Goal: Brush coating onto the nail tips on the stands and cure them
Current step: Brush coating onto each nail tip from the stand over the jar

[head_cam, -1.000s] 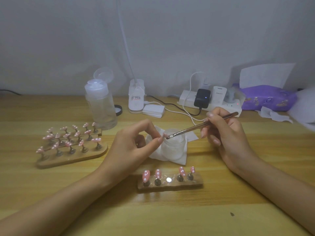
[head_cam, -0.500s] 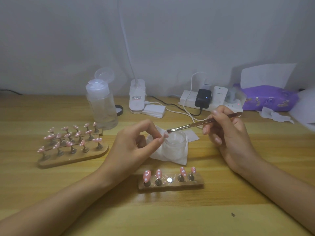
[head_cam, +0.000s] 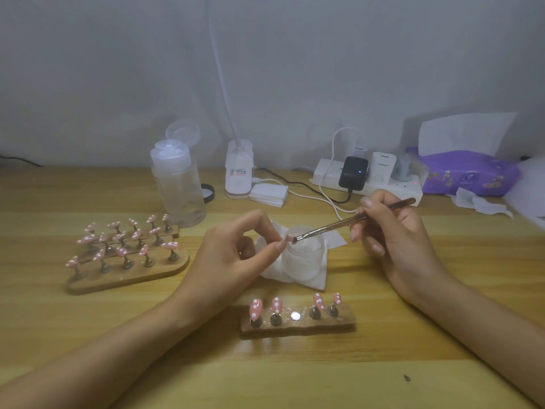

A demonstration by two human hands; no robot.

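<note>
My left hand (head_cam: 236, 255) pinches a small pink nail tip (head_cam: 288, 238) between thumb and forefinger, held over a frosted jar (head_cam: 303, 258) on a white tissue. My right hand (head_cam: 392, 240) grips a thin brush (head_cam: 354, 221), whose bristle end touches the held nail tip. In front lies a small wooden stand (head_cam: 298, 321) carrying several pink dotted nail tips on pegs, with one bare metal spot in its middle. To the left, a larger wooden stand (head_cam: 129, 273) holds several pink nail tips.
A clear pump bottle (head_cam: 178, 184) with its lid flipped open stands behind the larger stand. A white lamp base (head_cam: 239, 169), a power strip (head_cam: 365, 180) with plugs and cables, a purple tissue pack (head_cam: 469, 172) and loose tissues line the back of the wooden table.
The brush lifted off the nail tip half a second ago and has come back down onto it. My left hand has barely moved.
</note>
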